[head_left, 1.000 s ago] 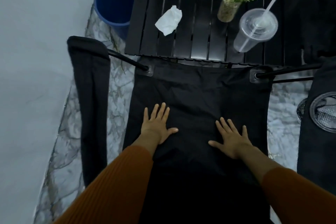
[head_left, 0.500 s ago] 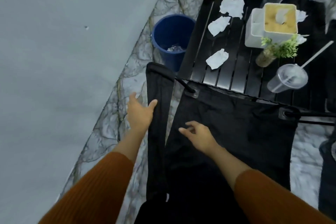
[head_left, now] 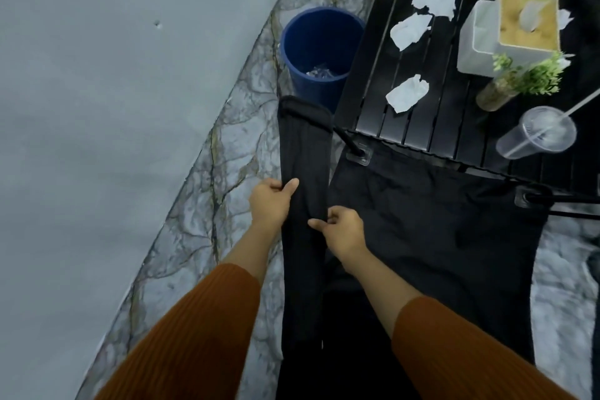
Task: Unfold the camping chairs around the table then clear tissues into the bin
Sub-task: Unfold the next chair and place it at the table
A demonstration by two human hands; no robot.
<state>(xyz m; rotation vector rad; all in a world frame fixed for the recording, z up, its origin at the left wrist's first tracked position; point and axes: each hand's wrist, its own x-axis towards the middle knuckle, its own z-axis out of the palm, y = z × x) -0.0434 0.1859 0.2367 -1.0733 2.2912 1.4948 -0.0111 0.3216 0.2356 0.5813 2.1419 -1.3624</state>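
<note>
Both hands, open and reaching half a second ago, now clamp the black armrest (head_left: 303,169) at centre frame: left hand (head_left: 271,204) curled round its left edge, right hand (head_left: 341,230) pinching its right edge. Right of them spreads the chair seat (head_left: 422,221), its far edge against the table (head_left: 454,127). Three tissues (head_left: 407,93) lie on the table, upper right. The bin (head_left: 319,39) stands just left of the table.

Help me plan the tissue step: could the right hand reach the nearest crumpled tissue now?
Probably, once freed: the right hand grips the armrest, and nothing stands between it and the tissue on the table.
</note>
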